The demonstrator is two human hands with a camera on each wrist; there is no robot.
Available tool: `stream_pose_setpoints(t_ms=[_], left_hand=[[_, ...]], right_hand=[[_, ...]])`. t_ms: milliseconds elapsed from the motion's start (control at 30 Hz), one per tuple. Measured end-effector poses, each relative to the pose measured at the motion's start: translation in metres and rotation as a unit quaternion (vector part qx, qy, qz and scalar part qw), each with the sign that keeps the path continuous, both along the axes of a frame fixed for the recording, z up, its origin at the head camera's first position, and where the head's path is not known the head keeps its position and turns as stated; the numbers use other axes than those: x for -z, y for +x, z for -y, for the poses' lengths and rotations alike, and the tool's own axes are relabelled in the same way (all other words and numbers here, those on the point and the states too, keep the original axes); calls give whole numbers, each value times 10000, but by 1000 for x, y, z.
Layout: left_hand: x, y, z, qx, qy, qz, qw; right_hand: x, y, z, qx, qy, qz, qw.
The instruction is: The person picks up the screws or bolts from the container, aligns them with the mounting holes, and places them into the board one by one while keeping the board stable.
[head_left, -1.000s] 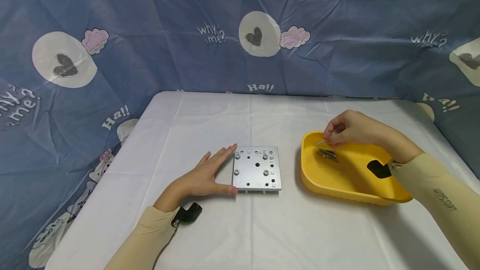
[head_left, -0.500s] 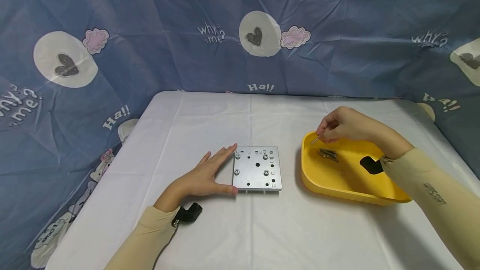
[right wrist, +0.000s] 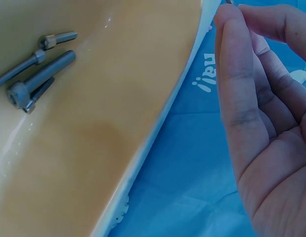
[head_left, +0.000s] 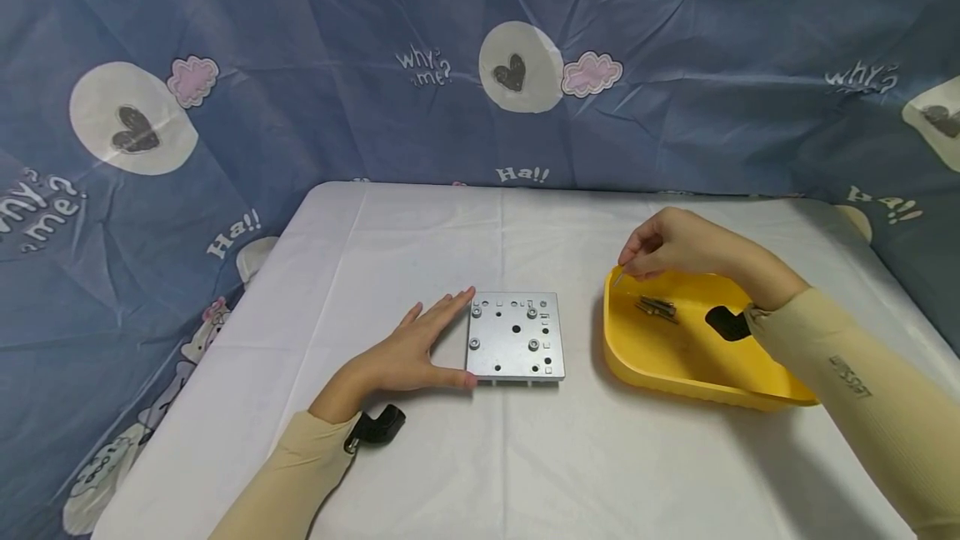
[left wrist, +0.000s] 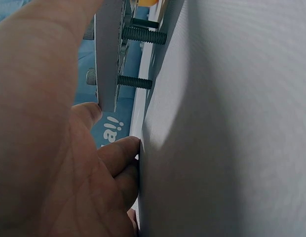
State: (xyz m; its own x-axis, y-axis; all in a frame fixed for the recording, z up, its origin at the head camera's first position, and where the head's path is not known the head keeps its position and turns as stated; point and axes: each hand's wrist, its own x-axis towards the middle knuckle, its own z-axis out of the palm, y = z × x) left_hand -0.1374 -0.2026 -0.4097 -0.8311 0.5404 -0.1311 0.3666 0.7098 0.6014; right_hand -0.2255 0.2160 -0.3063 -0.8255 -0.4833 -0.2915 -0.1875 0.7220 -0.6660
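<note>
A square silver metal plate (head_left: 504,340) with drilled holes lies mid-table; several socket head screws sit in it. Their threaded shanks stick out under the plate (left wrist: 107,64) in the left wrist view. My left hand (head_left: 405,361) is spread at its left side, index fingertip at the far corner and thumb at the near one. Over the far left rim of a yellow tray (head_left: 697,394), my right hand (head_left: 675,244) pinches a small thin screw (head_left: 618,277) between thumb and fingertips. Only a bit of the screw's thread (right wrist: 230,2) shows in the right wrist view.
Several loose screws of differing sizes (head_left: 657,309) lie in the tray's left part. A white cloth (head_left: 585,457) covers the table, and a blue printed curtain (head_left: 420,123) hangs behind it.
My right hand has moved left and slightly up with the small screw, from inside the tray to over its left rim. My left hand and the plate have stayed put.
</note>
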Motion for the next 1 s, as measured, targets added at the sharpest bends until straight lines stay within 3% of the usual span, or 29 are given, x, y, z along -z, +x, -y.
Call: stream_pose_setpoints(t_ms=[333,1000], left_hand=[[1,-1,1,9,-33,2,10000],[0,0,0,24,32,-42,10000]], right_hand=[[-5,-2,12,-51,-99,-36,9999],[1,-12,38,-314,-239,-45,9992]])
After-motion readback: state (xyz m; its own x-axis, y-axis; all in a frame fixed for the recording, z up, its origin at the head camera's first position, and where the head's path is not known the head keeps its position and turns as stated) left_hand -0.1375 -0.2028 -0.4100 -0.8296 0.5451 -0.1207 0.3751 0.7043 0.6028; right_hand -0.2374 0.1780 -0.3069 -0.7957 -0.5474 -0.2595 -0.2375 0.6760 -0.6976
